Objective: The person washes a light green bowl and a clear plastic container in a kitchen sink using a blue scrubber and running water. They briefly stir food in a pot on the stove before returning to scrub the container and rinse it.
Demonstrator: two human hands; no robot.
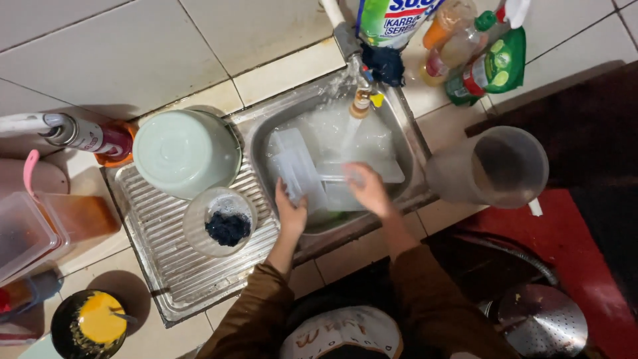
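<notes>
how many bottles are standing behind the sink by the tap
3: an orange bottle, a clear bottle beside it, and a green spray bottle at the right. More may be hidden past the picture's top edge.

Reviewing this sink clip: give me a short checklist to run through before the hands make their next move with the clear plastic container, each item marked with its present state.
1. Left hand grips the clear plastic container: ok.
2. Right hand on its far part: ok, touching; firmness of grip cannot tell.
3. Water from the tap reaches the container: ok.
4. Container held over the sink basin: ok.
5. Container free of residue: cannot tell.
6. Space on the ribbed drainboard beside the glass bowl and upturned green bowl: ok.
</notes>
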